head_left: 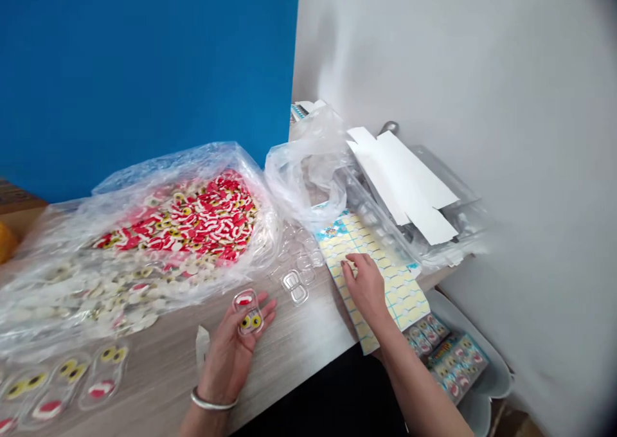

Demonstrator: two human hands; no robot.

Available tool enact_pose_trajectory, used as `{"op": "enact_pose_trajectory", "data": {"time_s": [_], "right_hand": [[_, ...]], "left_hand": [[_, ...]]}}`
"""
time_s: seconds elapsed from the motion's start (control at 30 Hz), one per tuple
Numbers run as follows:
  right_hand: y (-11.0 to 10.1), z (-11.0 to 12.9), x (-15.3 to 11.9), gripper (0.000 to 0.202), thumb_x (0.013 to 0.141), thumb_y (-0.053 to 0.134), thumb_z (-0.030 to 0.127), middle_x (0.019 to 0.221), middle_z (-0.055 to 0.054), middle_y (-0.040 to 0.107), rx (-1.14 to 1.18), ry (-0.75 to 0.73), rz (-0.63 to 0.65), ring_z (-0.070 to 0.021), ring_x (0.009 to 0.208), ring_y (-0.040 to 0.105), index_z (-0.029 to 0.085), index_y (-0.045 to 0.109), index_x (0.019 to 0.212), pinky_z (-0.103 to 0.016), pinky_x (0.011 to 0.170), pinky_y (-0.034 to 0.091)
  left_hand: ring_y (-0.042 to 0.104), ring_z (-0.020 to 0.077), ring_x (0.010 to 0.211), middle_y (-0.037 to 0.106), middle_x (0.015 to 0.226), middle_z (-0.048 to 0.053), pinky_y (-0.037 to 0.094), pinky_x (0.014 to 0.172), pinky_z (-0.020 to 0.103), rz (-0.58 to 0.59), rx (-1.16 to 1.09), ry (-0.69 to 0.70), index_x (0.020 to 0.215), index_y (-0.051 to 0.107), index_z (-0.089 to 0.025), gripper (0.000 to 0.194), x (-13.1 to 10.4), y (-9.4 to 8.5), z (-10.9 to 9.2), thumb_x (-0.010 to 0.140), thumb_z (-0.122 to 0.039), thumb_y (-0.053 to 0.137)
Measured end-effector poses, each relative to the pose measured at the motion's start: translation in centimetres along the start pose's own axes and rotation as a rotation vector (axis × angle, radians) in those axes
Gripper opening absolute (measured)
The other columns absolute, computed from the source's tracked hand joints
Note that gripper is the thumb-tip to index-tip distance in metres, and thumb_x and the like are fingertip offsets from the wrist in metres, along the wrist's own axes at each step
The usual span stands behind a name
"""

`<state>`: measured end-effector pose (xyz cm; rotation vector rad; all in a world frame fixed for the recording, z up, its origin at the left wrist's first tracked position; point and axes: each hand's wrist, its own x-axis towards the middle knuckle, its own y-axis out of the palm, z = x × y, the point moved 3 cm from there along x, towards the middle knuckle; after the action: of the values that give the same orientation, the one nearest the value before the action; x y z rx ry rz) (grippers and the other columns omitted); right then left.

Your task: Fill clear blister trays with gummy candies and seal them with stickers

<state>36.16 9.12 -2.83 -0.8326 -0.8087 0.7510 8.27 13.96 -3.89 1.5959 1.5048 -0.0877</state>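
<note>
My left hand (pixel 234 353), palm up, holds a small clear plastic blister shell (pixel 249 312) under its thumb. In the shell sit a red-and-white mouth-shaped piece and a pair of yellow eye pieces. My right hand (pixel 367 286) is over a pale yellow printed sheet (pixel 405 299) with rows of round marks. Its thumb and index finger are bent close together at the sheet's surface; what they pinch, if anything, is too small to make out. Between the hands, an unfilled clear shell (pixel 295 287) lies on the table.
A clear bag (pixel 212 218) of loose red, white and yellow pieces spreads across the table (pixel 168 373). Filled shells (pixel 103 376) line the front left. White card (pixel 405 180) and clear plastic packaging are stacked at right. A grey bin (pixel 499 366) below holds filled packs.
</note>
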Motion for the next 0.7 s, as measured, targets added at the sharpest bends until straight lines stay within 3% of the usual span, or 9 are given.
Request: {"op": "enact_pose_trajectory", "data": {"time_s": [0.13, 0.27, 0.47, 0.6, 0.7], "right_hand": [[0.3, -2.2, 1.0, 0.017, 0.089, 0.057, 0.024, 0.102, -0.012, 0.065, -0.16, 0.029, 0.036, -0.0256, 0.098, 0.057, 0.016, 0.066, 0.101, -0.036, 0.085, 0.043], [0.9, -2.4, 1.1, 0.012, 0.089, 0.055, 0.02, 0.096, -0.009, 0.065, -0.253, 0.049, 0.068, -0.0237, 0.094, 0.055, 0.017, 0.066, 0.09, -0.033, 0.081, 0.038], [0.8, -2.9, 2.5, 0.012, 0.09, 0.055, 0.022, 0.095, -0.009, 0.065, -0.265, 0.105, 0.003, -0.0249, 0.093, 0.054, 0.017, 0.066, 0.089, -0.034, 0.079, 0.035], [0.7, -1.4, 6.4, 0.015, 0.092, 0.053, 0.024, 0.098, -0.01, 0.065, -0.056, -0.001, -0.038, -0.0238, 0.096, 0.057, 0.017, 0.065, 0.095, -0.032, 0.086, 0.039], [1.8, 0.4, 11.8, 0.023, 0.096, 0.044, 0.021, 0.109, -0.011, 0.065, 0.03, -0.066, 0.049, -0.0201, 0.103, 0.058, 0.016, 0.064, 0.105, -0.028, 0.091, 0.041]], "left_hand": [[0.069, 0.0331, 0.106, 0.071, 0.116, 0.015, 0.06, 0.088, 0.041, -0.007, 0.016, -0.034, 0.105, 0.065, -0.014, 0.029, 0.1, 0.5, 0.6, 0.076, -0.016, 0.069], [0.069, 0.0325, 0.105, 0.071, 0.116, 0.015, 0.06, 0.087, 0.042, -0.013, 0.047, -0.036, 0.107, 0.066, -0.014, 0.031, 0.3, 0.7, 1.1, 0.076, -0.019, 0.07], [0.069, 0.0333, 0.105, 0.071, 0.116, 0.014, 0.06, 0.087, 0.04, -0.018, 0.06, -0.06, 0.106, 0.068, -0.014, 0.034, 0.3, 1.1, 1.4, 0.074, -0.021, 0.073], [0.07, 0.0353, 0.102, 0.073, 0.113, 0.013, 0.061, 0.084, 0.041, -0.055, 0.041, -0.091, 0.102, 0.071, -0.014, 0.035, 0.2, 1.5, 1.4, 0.068, -0.022, 0.076], [0.069, 0.0363, 0.102, 0.073, 0.114, 0.013, 0.06, 0.085, 0.042, -0.065, 0.037, -0.115, 0.101, 0.073, -0.016, 0.039, 0.1, 2.0, 1.3, 0.065, -0.026, 0.079]]}}
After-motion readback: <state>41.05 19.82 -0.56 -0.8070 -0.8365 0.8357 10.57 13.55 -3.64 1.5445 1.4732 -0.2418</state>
